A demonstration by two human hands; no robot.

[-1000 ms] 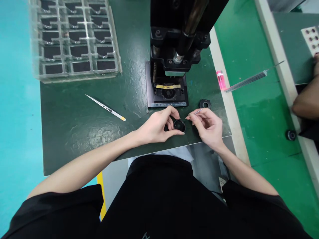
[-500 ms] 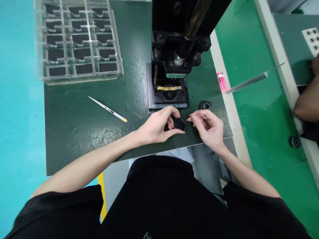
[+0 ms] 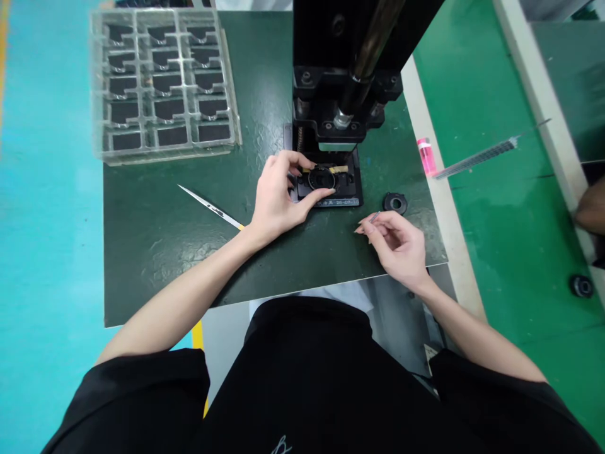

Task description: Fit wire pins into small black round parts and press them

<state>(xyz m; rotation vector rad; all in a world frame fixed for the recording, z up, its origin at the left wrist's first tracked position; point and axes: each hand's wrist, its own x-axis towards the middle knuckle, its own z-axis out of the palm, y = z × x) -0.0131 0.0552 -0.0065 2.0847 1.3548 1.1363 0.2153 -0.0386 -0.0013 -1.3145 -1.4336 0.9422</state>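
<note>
Between the thumb and fingers of my left hand [image 3: 281, 195] is a round black part [image 3: 322, 179] shaped like a ring. I hold it over the fixture [image 3: 350, 188] at the base of a black press [image 3: 347, 82]; whether it touches the fixture I cannot tell. My right hand [image 3: 396, 243] is closed in a pinch above the table, with a thin metal tool [image 3: 375, 217] showing at the fingertips; most of it is hidden in the palm. Just beyond that hand lies another black ring-shaped part [image 3: 395, 202].
White tweezers [image 3: 210, 207] lie by my left forearm. Stacked clear plastic trays [image 3: 165, 148] with dark compartments stand at the back left. A pink-labelled cylinder [image 3: 426, 157] is at the table's right edge. Someone's arm [image 3: 590, 208] shows at the far right.
My left hand has carried the round black part forward from the table's front area to the press fixture. My right hand keeps its pinch in nearly the same place. The view has shifted slightly.
</note>
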